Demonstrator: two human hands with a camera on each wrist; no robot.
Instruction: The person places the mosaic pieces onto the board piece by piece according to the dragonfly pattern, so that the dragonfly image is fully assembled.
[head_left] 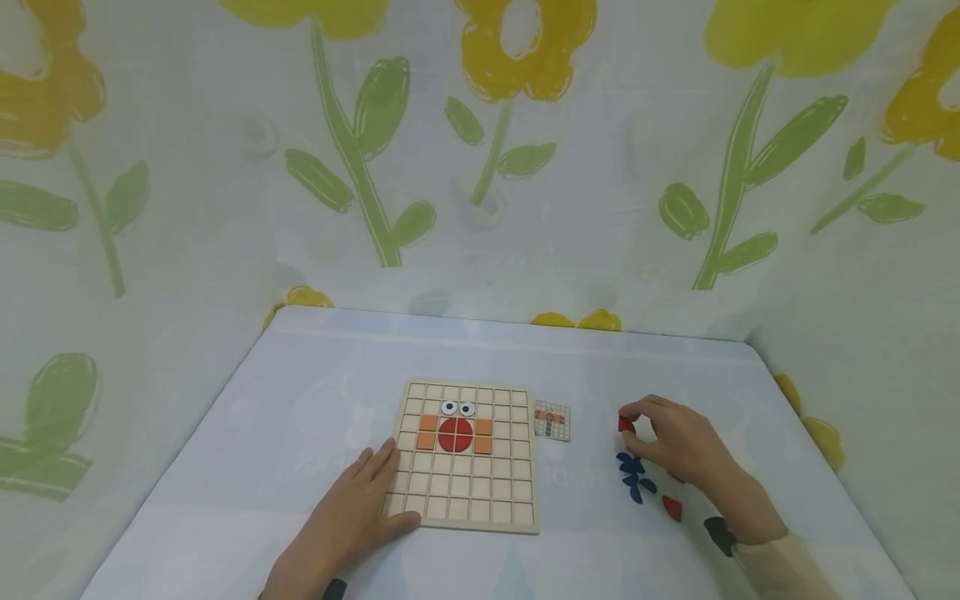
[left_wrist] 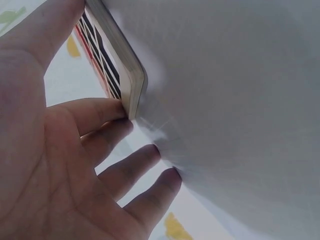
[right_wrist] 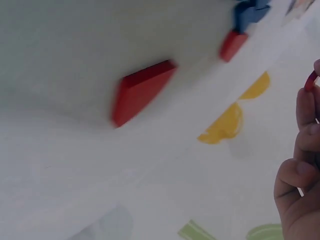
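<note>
The right grip pinches a red piece between thumb and forefinger, at the hand's 9 o'clock; whether it clears the counter, I cannot tell. The piece looks light and stiff, probably painted wood, with smooth faces that may slip. It is best taken by its side edges, thumb opposite forefinger, leaving the underside free.

From those fingertips, a loose cluster of blue pieces lies close by at 6 o'clock; they look slim, so a light pinch at the edges should suit. A red quarter lies at 5 o'clock, with a red bit half hidden by the hand. At 9 o'clock lies the card, seemingly thin and easiest lifted by a corner.

Beyond the card, the gridded board lies flat. The left grip clasps nothing, its fingers spread at the board's 9 o'clock rim, thumb at 7. The board looks rigid but light enough to slide, so the rim is where to steady it. Near its middle sits a red disc, with orange squares at 3 and 9 o'clock and eyes at 12.
</note>
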